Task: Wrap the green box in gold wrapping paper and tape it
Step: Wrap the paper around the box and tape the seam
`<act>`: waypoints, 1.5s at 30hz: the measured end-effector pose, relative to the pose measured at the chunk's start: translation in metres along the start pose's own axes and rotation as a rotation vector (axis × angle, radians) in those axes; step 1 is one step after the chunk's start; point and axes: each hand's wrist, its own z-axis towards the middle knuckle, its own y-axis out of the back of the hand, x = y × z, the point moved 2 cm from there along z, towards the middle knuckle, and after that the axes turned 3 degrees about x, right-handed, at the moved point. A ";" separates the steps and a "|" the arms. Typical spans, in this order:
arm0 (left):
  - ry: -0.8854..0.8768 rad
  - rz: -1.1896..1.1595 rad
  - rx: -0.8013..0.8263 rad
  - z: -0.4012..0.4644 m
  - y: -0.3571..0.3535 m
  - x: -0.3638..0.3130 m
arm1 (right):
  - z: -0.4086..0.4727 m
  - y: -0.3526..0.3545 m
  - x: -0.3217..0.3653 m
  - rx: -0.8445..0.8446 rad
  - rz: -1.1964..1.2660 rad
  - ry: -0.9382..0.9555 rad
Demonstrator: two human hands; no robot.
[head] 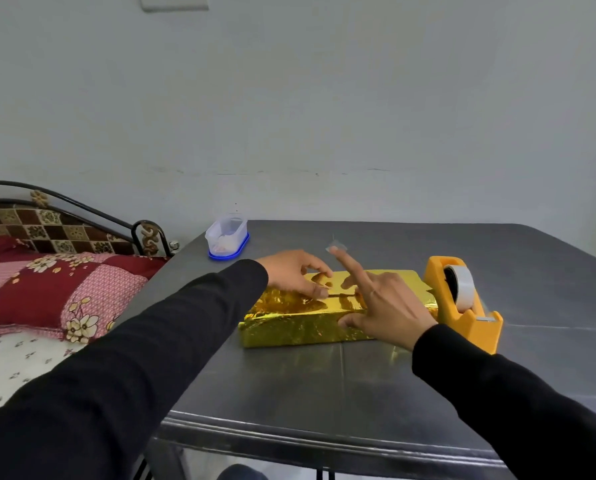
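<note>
1. The box [310,306], already covered in gold paper so that no green shows, lies flat on the grey counter [324,382], in its middle and just left of the orange tape dispenser [462,303].
2. Its long axis runs left to right across the counter, one long side facing the person and one short end almost touching the dispenser.
3. The left hand [294,273] rests on top with its fingertips pressing the paper by the dark seam line, I'd guess to keep the overlap from springing up.
4. The right hand [379,303] is spread: thumb against the near side of the box, index finger raised with a small clear piece of tape [337,244] stuck to its tip.
5. Carrying tape on one fingertip leaves it ready to lay over the seam, which seems to be the next move.
6. A small plastic tub [227,237] sits at the far left corner; a bed [47,289] stands beside the counter.
</note>
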 end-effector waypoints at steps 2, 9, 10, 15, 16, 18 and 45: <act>-0.018 0.028 -0.035 -0.008 0.003 0.007 | -0.001 0.001 -0.001 0.002 0.058 -0.028; -0.049 0.215 -0.235 -0.023 -0.003 0.010 | 0.003 0.005 -0.005 -0.003 0.133 -0.044; -0.056 0.249 -0.258 -0.023 -0.005 0.009 | 0.004 0.005 -0.007 -0.023 0.124 -0.036; -0.117 0.352 -0.394 -0.027 -0.012 0.003 | 0.011 0.003 -0.018 -0.108 0.005 -0.065; -0.135 0.370 -0.400 -0.028 -0.013 0.003 | 0.013 0.001 -0.019 -0.131 0.011 -0.076; -0.175 0.417 -0.396 -0.031 -0.016 0.002 | 0.014 -0.005 -0.021 -0.175 0.056 -0.091; -0.092 0.556 -0.183 -0.056 -0.038 -0.019 | -0.031 -0.014 -0.007 -0.405 0.172 -0.063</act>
